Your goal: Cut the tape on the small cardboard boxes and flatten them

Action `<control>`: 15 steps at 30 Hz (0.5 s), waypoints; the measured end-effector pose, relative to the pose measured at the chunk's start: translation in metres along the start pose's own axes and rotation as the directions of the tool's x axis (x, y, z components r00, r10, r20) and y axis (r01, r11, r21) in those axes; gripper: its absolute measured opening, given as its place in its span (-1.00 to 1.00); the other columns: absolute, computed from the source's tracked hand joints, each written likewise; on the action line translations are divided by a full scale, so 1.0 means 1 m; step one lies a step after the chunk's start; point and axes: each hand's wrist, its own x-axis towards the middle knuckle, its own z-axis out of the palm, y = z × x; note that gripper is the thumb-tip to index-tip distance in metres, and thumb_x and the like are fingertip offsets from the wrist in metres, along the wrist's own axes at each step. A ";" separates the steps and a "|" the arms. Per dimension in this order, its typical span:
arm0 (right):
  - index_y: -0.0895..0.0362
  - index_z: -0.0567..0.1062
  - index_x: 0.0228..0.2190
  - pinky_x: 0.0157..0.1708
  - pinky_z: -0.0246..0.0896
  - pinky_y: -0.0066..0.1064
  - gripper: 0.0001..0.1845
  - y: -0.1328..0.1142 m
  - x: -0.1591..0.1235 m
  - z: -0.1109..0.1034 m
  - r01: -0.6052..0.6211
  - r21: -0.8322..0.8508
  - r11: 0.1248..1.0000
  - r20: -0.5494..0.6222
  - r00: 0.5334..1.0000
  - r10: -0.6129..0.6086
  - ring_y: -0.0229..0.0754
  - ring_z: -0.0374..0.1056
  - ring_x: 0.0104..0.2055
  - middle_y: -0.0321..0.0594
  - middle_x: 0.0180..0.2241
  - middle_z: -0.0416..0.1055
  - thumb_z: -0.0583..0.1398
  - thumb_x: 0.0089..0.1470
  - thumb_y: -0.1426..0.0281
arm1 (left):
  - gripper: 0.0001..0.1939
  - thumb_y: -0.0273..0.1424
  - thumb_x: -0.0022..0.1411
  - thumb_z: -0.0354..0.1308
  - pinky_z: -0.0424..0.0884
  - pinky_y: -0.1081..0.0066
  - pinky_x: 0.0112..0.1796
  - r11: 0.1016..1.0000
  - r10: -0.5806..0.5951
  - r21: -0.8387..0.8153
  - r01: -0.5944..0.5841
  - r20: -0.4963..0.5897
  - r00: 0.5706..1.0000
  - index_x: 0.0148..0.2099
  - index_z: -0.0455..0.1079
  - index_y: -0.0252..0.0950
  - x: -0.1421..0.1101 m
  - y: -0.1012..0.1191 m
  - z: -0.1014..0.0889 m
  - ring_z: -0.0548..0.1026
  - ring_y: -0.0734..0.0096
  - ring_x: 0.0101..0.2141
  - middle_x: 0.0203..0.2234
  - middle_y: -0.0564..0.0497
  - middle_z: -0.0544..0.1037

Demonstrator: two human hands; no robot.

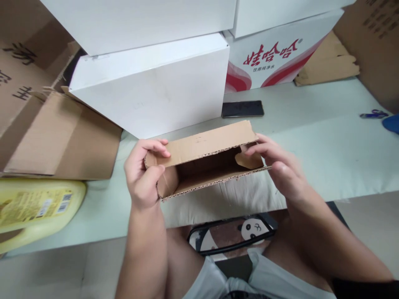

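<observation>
Both hands, left hand (141, 180) and right hand (276, 168), grip an apparently unprinted cardboard box (204, 160).

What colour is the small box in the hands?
Plain brown cardboard box, unprinted; seen in the head view.

Brown corrugated box (202, 160), white cartons (149, 89), red-lettered case (274, 54), yellow jug (34, 209), black phone (242, 109), pale green table (327, 137).

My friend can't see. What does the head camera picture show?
Two bare hands, left hand and right hand, hold a small open cardboard box by its ends above a pale table. Behind it stand white boxes and a black phone; a yellow bottle lies at left.
</observation>
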 end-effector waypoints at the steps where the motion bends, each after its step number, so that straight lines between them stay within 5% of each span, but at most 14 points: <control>1: -0.07 0.67 -0.17 0.39 0.10 0.21 -0.49 -0.003 0.001 0.001 0.000 -0.001 1.000 0.006 1.000 0.000 0.24 0.27 0.40 -0.12 0.20 0.53 0.15 0.26 -0.17 | -0.73 -0.49 -0.17 0.12 0.46 0.07 0.00 1.000 0.010 0.021 -0.010 0.022 1.000 -0.35 0.51 -0.15 0.000 0.001 -0.001 0.59 0.04 -0.13 -0.47 0.01 0.54; 7: -0.03 0.67 -0.26 0.38 0.13 0.15 -0.49 -0.014 0.001 0.006 -0.015 -0.003 1.000 -0.031 0.999 0.015 0.22 0.26 0.41 -0.09 0.20 0.52 0.14 0.31 -0.13 | -0.83 -0.47 0.07 0.16 0.46 0.10 0.04 0.993 0.035 0.111 -0.049 0.126 0.991 -0.30 0.53 -0.13 0.001 0.007 -0.004 0.55 0.16 -0.22 -0.43 0.02 0.53; 15: -0.03 0.66 -0.28 0.33 0.20 0.18 -0.49 -0.008 -0.001 0.008 -0.012 -0.026 1.000 -0.090 0.996 0.010 0.22 0.32 0.34 -0.08 0.12 0.52 0.13 0.31 -0.13 | -0.81 -0.47 -0.02 0.19 0.45 0.05 0.10 0.995 -0.075 0.067 0.074 0.022 0.997 -0.32 0.53 -0.13 -0.001 0.001 -0.005 0.58 0.07 -0.07 -0.37 0.01 0.59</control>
